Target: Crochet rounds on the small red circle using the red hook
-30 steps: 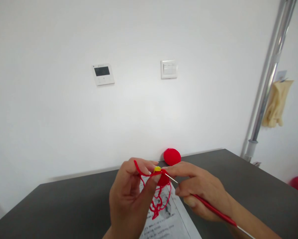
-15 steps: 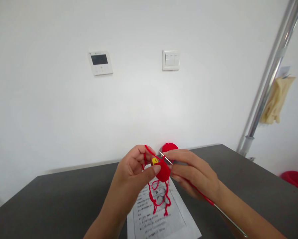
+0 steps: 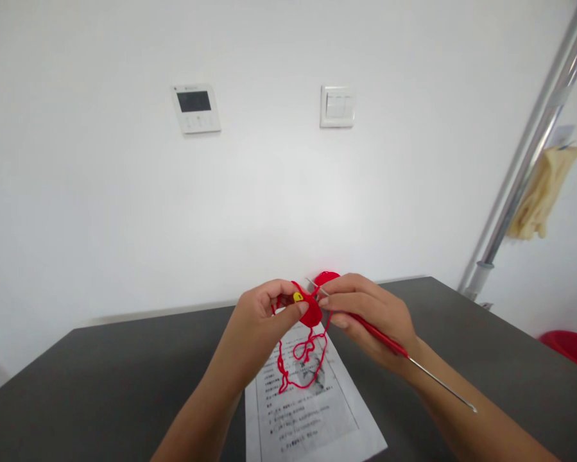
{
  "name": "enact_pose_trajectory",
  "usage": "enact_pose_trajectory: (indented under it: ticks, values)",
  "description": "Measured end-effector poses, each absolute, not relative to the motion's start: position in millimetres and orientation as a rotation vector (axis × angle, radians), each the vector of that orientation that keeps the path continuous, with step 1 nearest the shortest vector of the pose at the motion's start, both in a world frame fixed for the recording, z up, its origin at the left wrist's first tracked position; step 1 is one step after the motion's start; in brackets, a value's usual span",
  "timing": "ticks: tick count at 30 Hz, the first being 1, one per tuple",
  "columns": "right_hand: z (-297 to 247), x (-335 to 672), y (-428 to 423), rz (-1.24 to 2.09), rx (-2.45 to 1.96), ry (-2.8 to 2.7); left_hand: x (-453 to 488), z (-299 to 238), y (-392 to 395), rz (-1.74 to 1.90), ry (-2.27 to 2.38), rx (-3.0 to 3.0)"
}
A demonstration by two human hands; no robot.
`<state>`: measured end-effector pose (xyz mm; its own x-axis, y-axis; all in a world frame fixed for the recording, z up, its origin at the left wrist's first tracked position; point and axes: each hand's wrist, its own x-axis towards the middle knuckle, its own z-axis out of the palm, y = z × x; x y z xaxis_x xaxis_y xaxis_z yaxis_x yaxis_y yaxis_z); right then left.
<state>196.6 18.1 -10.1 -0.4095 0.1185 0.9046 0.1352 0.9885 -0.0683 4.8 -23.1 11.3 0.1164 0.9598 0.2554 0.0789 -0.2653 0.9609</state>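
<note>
Crochet is going on above a grey table (image 3: 100,385), and both hands are sitting higher and farther out than a second ago. They are now half covering the red disc (image 3: 325,277) by the wall, which was showing clear behind them. The left hand (image 3: 262,321) is curling closed, thumb and fingers pinching a small red piece (image 3: 312,314) that is carrying a yellow marker (image 3: 298,297); the piece is hanging in the air between the two hands. The right hand (image 3: 372,314) is closing around the red hook (image 3: 382,337), whose metal tip is touching the piece's top edge and whose rear end is poking out past the wrist. Loose yarn (image 3: 298,369) is dangling in loops over a printed sheet (image 3: 317,423).
</note>
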Motion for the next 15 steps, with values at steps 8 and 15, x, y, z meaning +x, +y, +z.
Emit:
enact_pose_trajectory:
  ticks: [8, 15]
  values:
    - [-7.6, 200.8, 21.1, 0.355, -0.195, -2.037, 1.0, 12.8, -18.6, 1.364, 1.168, 1.514]
    - [-7.4, 197.3, 21.4, 0.195, -0.371, -2.070, 2.0, 12.0, -18.4, 1.339, 1.270, 1.595]
